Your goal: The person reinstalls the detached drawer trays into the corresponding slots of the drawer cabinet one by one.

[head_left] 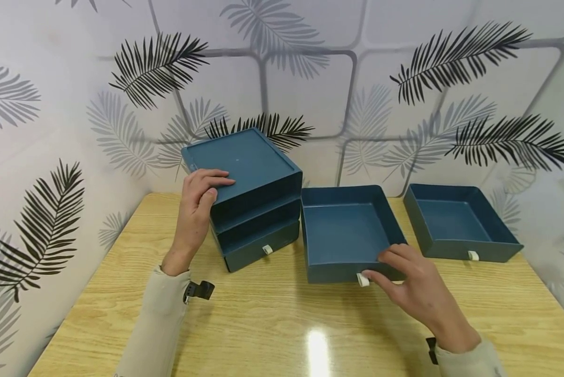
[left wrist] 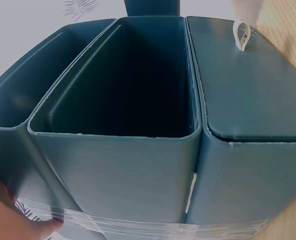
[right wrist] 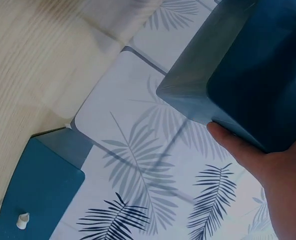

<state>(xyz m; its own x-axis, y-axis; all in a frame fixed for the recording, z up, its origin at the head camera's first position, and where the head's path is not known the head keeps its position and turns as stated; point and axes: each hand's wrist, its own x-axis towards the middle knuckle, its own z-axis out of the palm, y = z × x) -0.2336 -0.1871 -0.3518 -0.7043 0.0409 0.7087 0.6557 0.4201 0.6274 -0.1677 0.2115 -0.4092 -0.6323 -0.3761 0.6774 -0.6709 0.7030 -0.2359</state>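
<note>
A blue drawer unit stands at the left, with two open slots above and a drawer with a white pull tab seated at the bottom. My left hand rests on the unit's top near its left edge, fingers laid over the surface. To the right of the unit, my right hand grips a loose blue drawer by its front right corner, with the thumb near the white pull tab. This drawer seems slightly raised above the table. The left wrist view looks into the unit's slots.
Another blue drawer sits on the wooden table at the far right, its tab facing forward. A wall with leaf patterns rises close behind the table. Clear tape runs across the unit's side.
</note>
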